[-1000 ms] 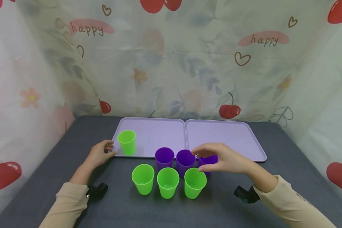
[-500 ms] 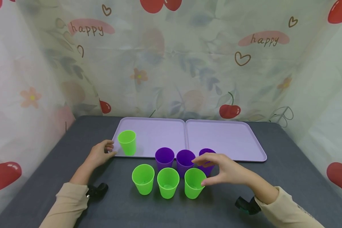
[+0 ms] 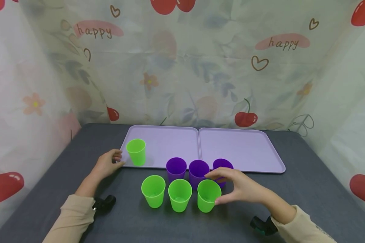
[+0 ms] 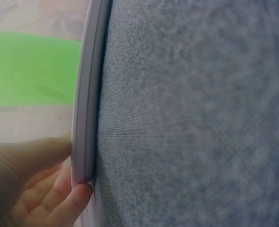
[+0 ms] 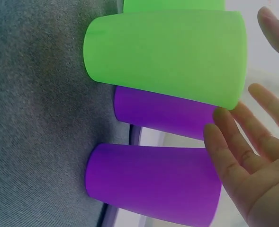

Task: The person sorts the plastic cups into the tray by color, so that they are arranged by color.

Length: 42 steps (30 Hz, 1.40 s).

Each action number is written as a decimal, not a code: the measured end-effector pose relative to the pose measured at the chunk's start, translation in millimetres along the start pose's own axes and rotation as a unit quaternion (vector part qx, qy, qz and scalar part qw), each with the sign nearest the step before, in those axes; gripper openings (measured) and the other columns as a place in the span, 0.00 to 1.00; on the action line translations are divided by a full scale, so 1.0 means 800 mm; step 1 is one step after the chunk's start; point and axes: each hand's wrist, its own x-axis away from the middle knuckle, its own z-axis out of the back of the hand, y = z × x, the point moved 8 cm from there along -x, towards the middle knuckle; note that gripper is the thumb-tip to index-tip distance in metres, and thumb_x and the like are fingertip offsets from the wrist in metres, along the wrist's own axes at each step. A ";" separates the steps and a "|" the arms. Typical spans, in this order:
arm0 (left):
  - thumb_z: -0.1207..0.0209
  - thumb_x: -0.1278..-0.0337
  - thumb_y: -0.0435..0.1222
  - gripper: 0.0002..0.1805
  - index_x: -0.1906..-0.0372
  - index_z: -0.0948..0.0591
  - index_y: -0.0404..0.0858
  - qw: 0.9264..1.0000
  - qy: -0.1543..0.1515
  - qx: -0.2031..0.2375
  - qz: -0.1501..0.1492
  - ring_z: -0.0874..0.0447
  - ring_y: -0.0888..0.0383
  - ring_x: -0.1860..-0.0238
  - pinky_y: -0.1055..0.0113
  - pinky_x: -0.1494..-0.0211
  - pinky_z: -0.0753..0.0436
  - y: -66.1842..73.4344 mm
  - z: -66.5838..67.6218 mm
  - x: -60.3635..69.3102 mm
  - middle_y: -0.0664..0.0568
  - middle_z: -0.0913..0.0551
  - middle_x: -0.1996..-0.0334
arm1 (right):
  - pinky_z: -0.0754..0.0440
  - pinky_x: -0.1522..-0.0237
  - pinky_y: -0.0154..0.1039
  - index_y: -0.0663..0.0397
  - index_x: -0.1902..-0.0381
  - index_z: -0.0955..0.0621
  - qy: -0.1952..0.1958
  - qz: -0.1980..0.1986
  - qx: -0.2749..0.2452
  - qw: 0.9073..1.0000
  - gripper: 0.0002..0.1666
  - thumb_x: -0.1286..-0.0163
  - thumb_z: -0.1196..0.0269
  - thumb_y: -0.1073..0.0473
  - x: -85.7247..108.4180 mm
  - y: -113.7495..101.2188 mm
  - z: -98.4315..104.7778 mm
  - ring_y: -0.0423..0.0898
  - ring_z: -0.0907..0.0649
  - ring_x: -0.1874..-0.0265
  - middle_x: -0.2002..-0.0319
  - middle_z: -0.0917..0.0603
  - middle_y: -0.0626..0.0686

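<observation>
My left hand [image 3: 107, 164] grips the near left corner of the left lilac tray [image 3: 167, 143]; in the left wrist view, thumb and fingers pinch its rim [image 4: 85, 113]. A green cup [image 3: 137, 154] stands upright on that tray, near the hand. My right hand [image 3: 244, 189] is spread around the right side of the rightmost green cup [image 3: 207, 199], thumb near its rim and fingers behind it. Whether it touches the cup, I cannot tell. In the right wrist view the fingers [image 5: 231, 163] are spread by the green cup [image 5: 165, 56] and a purple cup [image 5: 153, 182].
Two more green cups [image 3: 153, 194] [image 3: 179, 197] stand to the left in the front row. Behind the row are three purple cups [image 3: 175, 170], the rightmost partly covered by my right hand. The right lilac tray [image 3: 237, 146] lies against the left one, before a patterned curtain [image 3: 182, 67].
My right hand has come down and toward me, from over the rightmost purple cup to the rightmost green cup. The left hand and the cups have not moved.
</observation>
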 end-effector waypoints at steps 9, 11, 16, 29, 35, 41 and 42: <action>0.39 0.47 0.32 0.26 0.44 0.30 0.23 1.000 -0.002 0.001 0.002 0.21 0.39 0.52 0.47 0.49 0.24 -0.002 -0.001 0.000 0.30 0.21 0.52 | 0.19 0.53 0.36 0.57 0.46 0.24 0.006 -0.002 0.004 1.000 0.35 0.53 0.26 0.57 0.001 0.003 -0.006 0.42 0.19 0.56 0.53 0.19 0.51; 0.39 0.47 0.32 0.26 0.45 0.30 0.23 1.000 0.000 0.001 0.000 0.21 0.39 0.52 0.47 0.49 0.24 -0.002 -0.001 0.000 0.30 0.21 0.53 | 0.19 0.54 0.35 0.56 0.46 0.24 0.008 0.000 0.004 1.000 0.35 0.53 0.26 0.57 0.001 0.003 -0.006 0.42 0.19 0.56 0.53 0.19 0.51; 0.39 0.46 0.32 0.26 0.44 0.30 0.23 1.000 0.000 0.001 0.000 0.21 0.39 0.52 0.47 0.49 0.24 -0.002 -0.001 0.001 0.30 0.22 0.52 | 0.19 0.54 0.34 0.57 0.46 0.24 0.009 0.000 0.016 1.000 0.35 0.52 0.26 0.53 0.001 0.003 -0.006 0.41 0.18 0.57 0.53 0.19 0.50; 0.40 0.45 0.32 0.26 0.44 0.30 0.23 1.000 -0.006 -0.002 0.004 0.22 0.38 0.51 0.47 0.49 0.24 -0.002 -0.002 0.002 0.30 0.22 0.51 | 0.18 0.54 0.35 0.54 0.47 0.23 0.009 -0.027 0.030 0.999 0.34 0.50 0.28 0.47 0.000 0.007 -0.006 0.39 0.18 0.57 0.53 0.18 0.49; 0.40 0.46 0.32 0.26 0.44 0.30 0.23 1.000 -0.004 -0.004 0.002 0.22 0.38 0.51 0.47 0.49 0.24 -0.001 -0.001 0.002 0.29 0.22 0.52 | 0.18 0.54 0.36 0.56 0.47 0.23 0.017 -0.022 0.031 0.999 0.35 0.51 0.27 0.48 0.000 0.005 -0.001 0.40 0.18 0.56 0.51 0.18 0.50; 0.40 0.46 0.32 0.26 0.44 0.30 0.23 1.000 -0.004 -0.004 0.005 0.22 0.38 0.51 0.47 0.49 0.24 0.001 0.000 0.001 0.30 0.22 0.52 | 0.19 0.54 0.36 0.57 0.47 0.23 0.025 -0.029 0.029 0.999 0.35 0.52 0.27 0.49 -0.002 -0.003 0.013 0.38 0.18 0.56 0.52 0.17 0.50; 0.40 0.46 0.32 0.26 0.44 0.30 0.23 1.000 -0.004 -0.003 0.004 0.21 0.38 0.51 0.47 0.49 0.24 0.001 0.000 0.001 0.30 0.22 0.52 | 0.19 0.54 0.36 0.56 0.47 0.23 0.027 -0.029 0.028 0.999 0.35 0.52 0.27 0.49 -0.002 -0.005 0.016 0.38 0.18 0.56 0.52 0.17 0.50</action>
